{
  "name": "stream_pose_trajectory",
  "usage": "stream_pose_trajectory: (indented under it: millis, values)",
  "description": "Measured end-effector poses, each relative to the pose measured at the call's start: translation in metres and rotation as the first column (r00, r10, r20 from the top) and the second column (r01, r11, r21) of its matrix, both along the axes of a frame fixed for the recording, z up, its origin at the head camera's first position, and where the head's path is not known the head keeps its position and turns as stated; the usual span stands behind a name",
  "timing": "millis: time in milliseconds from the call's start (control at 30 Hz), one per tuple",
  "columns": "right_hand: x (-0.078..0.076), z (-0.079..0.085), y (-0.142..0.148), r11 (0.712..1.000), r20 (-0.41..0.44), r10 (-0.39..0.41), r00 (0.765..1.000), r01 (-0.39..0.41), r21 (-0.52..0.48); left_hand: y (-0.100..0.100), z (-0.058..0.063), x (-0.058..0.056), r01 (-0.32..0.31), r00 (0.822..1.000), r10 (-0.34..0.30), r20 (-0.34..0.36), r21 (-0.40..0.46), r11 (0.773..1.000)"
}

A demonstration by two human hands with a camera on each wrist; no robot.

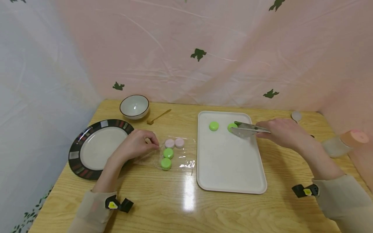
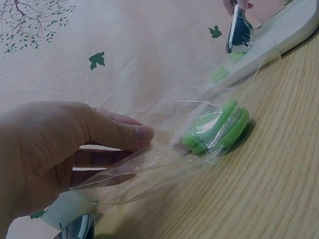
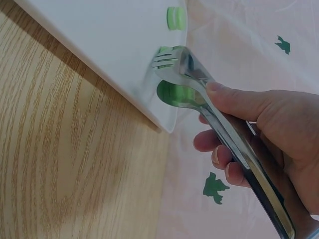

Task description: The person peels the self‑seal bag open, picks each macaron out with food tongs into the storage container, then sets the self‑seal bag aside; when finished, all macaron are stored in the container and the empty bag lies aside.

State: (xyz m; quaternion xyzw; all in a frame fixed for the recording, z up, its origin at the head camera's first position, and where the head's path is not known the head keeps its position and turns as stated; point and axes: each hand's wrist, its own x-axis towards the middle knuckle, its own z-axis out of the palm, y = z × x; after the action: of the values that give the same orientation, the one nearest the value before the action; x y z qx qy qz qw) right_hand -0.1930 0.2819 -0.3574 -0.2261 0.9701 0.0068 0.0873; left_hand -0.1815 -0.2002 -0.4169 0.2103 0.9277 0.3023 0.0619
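Observation:
My left hand (image 1: 139, 144) pinches the open edge of a clear plastic bag (image 2: 144, 169) between thumb and fingers. Inside the bag lie two green macarons (image 1: 168, 153) and two pale pink macarons (image 1: 170, 143). My right hand (image 1: 281, 131) grips metal serving tongs (image 3: 219, 117), their fork-shaped and spoon-shaped ends over the back right of a white tray (image 1: 230, 161). A green macaron (image 1: 231, 126) is at the tong tips, partly hidden by them; I cannot tell whether they squeeze it. To its left on the tray sits another green macaron (image 1: 214, 126).
Left of the bag, a dark-rimmed plate (image 1: 76, 168) lies partly beneath my left forearm. Behind it are a white bowl (image 1: 134, 106) and a small gold spoon (image 1: 159, 116). A jar with a pinkish lid (image 1: 354, 138) stands at the right, and a pale round-ended utensil (image 1: 296, 116) lies at the back right.

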Motion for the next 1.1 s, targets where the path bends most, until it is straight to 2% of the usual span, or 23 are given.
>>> stream_pose_trajectory:
  millis: [867, 1100]
  values:
    - [-0.0013, -0.001, 0.0029, 1.0, 0.014, -0.006, 1.0, 0.006, -0.025, 0.0004, 0.0, -0.0001, 0.004, 1.0, -0.004, -0.002, 0.004, 1.0]
    - [-0.0016, 0.0041, 0.0039, 0.999, 0.019, -0.02, 1.0, 0.021, -0.034, -0.0003, 0.0001, 0.0001, 0.002, 1.0, -0.002, -0.003, 0.003, 1.0]
